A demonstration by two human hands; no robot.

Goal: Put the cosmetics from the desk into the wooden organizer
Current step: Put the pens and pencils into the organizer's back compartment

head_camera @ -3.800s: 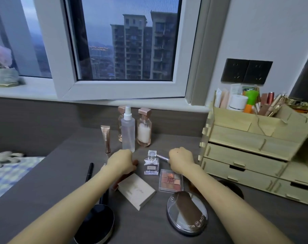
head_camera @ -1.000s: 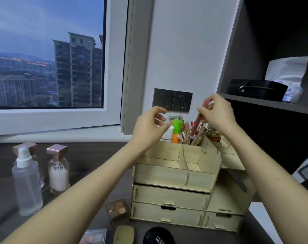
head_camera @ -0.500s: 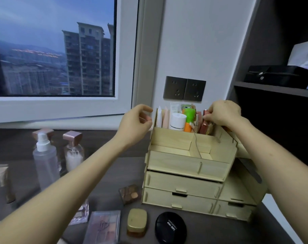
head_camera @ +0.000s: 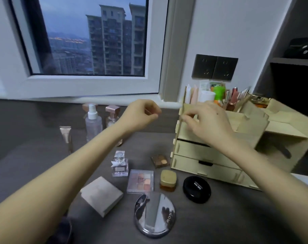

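The wooden organizer (head_camera: pixel 211 166) stands at the right of the dark desk, its top compartments filled with tubes and lipsticks (head_camera: pixel 235 97). My right hand (head_camera: pixel 207 120) hovers in front of its upper left corner, fingers relaxed and empty. Further left, above the desk, my left hand (head_camera: pixel 140 115) is loosely curled and holds nothing. Loose on the desk lie a perfume bottle (head_camera: pixel 119 164), an eyeshadow palette (head_camera: pixel 140 181), a small brown palette (head_camera: pixel 161 161), a gold-lidded jar (head_camera: pixel 168 180), a black compact (head_camera: pixel 196 189), a beige box (head_camera: pixel 101 195) and a round mirrored compact (head_camera: pixel 155 215).
A spray bottle (head_camera: pixel 93 120), a rose-capped bottle (head_camera: pixel 112 117) and a slim tube (head_camera: pixel 66 136) stand at the back by the window sill. A wall socket (head_camera: pixel 214 66) sits above the organizer. A dark shelf unit (head_camera: pixel 290 81) rises on the right.
Both hands have come away from the organizer's top compartments and dropped lower. The pink stick my right hand held is gone from it. The view has tilted down to the desk.
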